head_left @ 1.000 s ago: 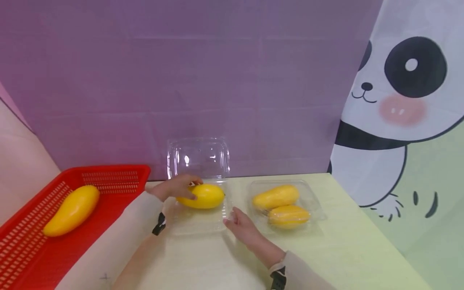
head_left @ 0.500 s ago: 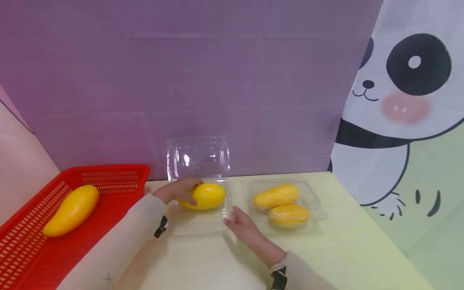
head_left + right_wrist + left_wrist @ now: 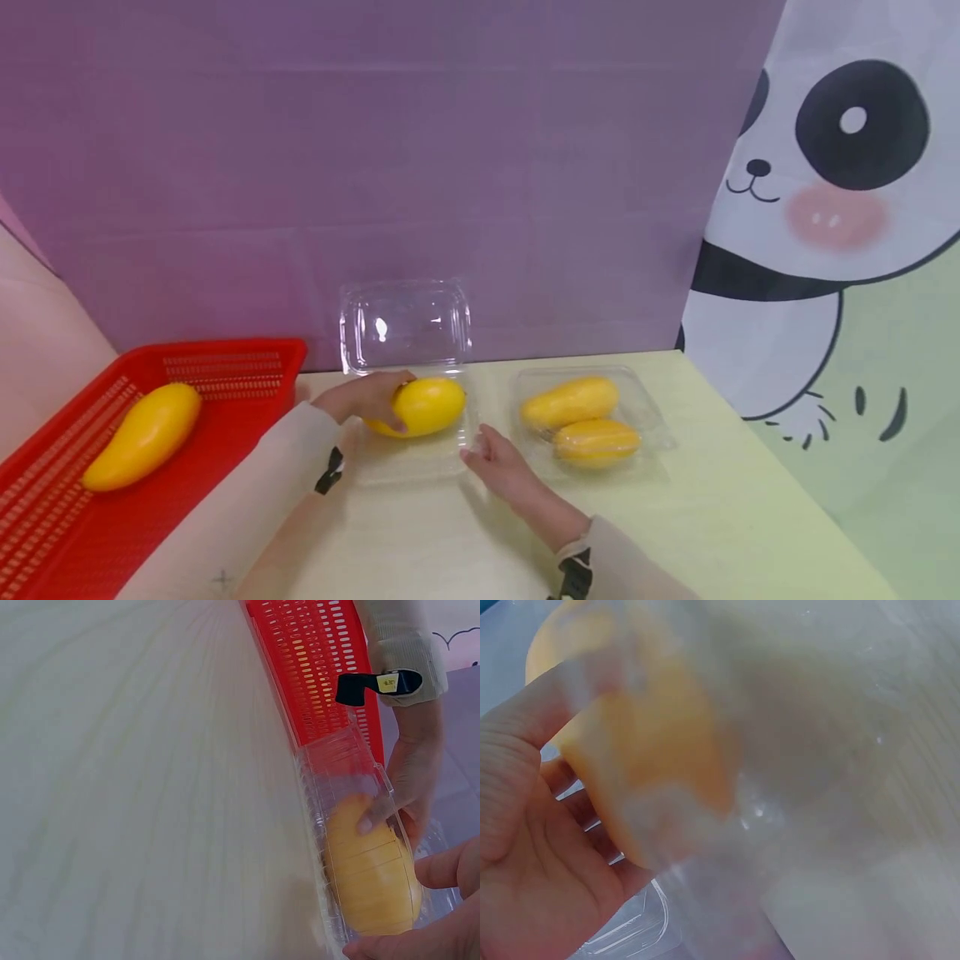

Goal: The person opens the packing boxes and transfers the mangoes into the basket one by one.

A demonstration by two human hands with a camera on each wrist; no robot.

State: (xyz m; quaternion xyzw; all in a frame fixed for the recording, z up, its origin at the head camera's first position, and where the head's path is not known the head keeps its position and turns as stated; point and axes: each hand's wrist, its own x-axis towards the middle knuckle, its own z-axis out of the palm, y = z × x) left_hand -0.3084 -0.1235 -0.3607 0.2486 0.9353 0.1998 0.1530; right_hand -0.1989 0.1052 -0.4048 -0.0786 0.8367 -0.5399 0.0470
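A yellow mango (image 3: 433,405) lies in the base of a clear plastic clamshell box (image 3: 408,471), whose lid (image 3: 407,327) stands raised at the back. My left hand (image 3: 371,397) grips the mango's left end, thumb on the near side and fingers behind it. Seen from the left wrist, the mango (image 3: 652,750) is partly blurred by the clear plastic close to the camera. My right hand (image 3: 508,473) pinches the box's right edge between thumb and finger. In the right wrist view, the right fingers (image 3: 442,870) are at the box's end, beside the mango (image 3: 371,877).
To the left stands a red plastic basket (image 3: 247,446) with another mango (image 3: 142,437) in it. A second clear box (image 3: 651,408), its lid down, holds two mangoes (image 3: 597,442) on the right of the table (image 3: 735,517). A purple cloth (image 3: 390,167) hangs behind.
The left hand shifts slightly along the mango and turns it a little, its left end coming nearer. The right hand keeps its place at the box's edge.
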